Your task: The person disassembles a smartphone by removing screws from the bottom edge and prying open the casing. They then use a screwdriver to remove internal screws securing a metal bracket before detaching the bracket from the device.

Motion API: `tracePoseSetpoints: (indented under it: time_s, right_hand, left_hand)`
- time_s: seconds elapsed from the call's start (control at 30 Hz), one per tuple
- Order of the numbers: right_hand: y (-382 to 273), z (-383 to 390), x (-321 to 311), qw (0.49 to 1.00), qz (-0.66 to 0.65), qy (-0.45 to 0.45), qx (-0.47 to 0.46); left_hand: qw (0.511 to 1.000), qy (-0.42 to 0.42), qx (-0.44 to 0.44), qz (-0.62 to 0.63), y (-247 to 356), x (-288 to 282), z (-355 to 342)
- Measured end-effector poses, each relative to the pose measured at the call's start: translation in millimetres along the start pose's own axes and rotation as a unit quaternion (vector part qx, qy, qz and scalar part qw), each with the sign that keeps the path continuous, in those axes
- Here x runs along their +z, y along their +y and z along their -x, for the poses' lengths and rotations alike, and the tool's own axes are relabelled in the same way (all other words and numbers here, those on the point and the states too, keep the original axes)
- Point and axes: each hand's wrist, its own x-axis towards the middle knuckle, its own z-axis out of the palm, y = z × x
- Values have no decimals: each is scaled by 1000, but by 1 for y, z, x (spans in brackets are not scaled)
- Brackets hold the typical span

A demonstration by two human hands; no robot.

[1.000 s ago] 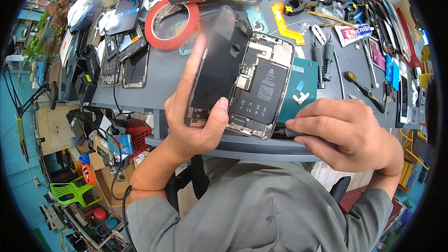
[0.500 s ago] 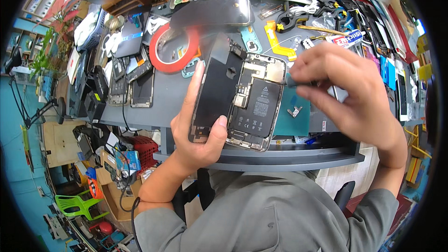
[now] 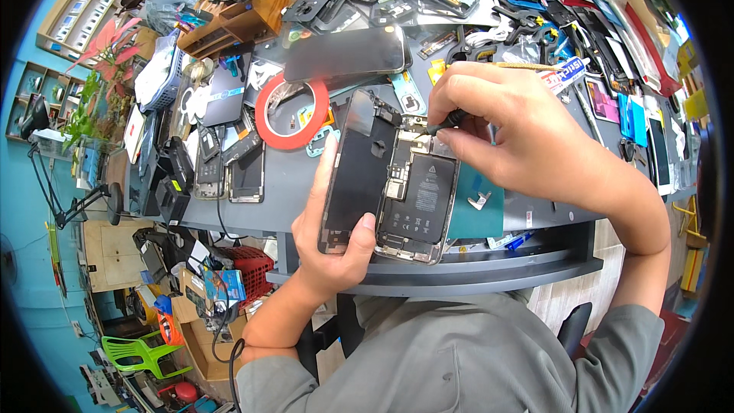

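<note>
My left hand [image 3: 334,256] is closed round an opened smartphone, fingers behind it and thumb over the lower edge of its lifted screen panel [image 3: 355,176]. That panel's dark inner side faces up, left of the phone body [image 3: 397,248]. A black battery [image 3: 427,191] and metal-covered boards show inside the body. Over the body's upper end, my right hand [image 3: 497,118] pinches a small dark screwdriver-like tool [image 3: 453,119], its thin end toward the inner parts. The fingers hide the phone's upper right corner. A small metal bracket [image 3: 479,200] lies on the teal mat [image 3: 475,222] beside the phone.
A red tape roll [image 3: 322,124] and a dark phone panel [image 3: 348,55] lie beyond my left hand. Dismantled phones [image 3: 247,177] sit at left, clamps [image 3: 520,30] and a blue-and-white tube [image 3: 562,75] at far right. An open drawer [image 3: 527,264] juts out before me.
My right hand has moved left with the tool, from beside the phone's right edge to over its upper end. My left hand keeps its hold. The whole view has shifted slightly.
</note>
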Motion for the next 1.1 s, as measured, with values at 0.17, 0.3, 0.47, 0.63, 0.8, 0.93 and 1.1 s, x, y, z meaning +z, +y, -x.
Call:
tracePoseSetpoints:
  time_s: [0.17,0.3,0.47,0.63,0.8,0.93,1.1]
  right_hand:
    - [3,-4,1,1000,-6,1,-7]
    - [3,-2,1,1000,-5,-9,3]
    - [1,-4,0,1000,-6,-14,6]
    - [-2,-10,-3,998,16,-53,6]
    - [-17,-58,-8,964,117,-239,16]
    - [-29,-90,-4,942,198,-272,-22]
    - [-16,-92,-13,938,134,-310,-80]
  left_hand:
    - [1000,-2,7,-1,1,-1,0]
    - [1000,-4,10,3,1,-1,-1]
    - [1000,-1,17,-7,1,-1,0]
    - [998,-4,63,-25,0,1,-7]
    - [995,2,82,-55,-5,-1,-5]
    - [992,18,104,-71,2,0,-11]
    - [995,11,94,-22,1,-2,-5]
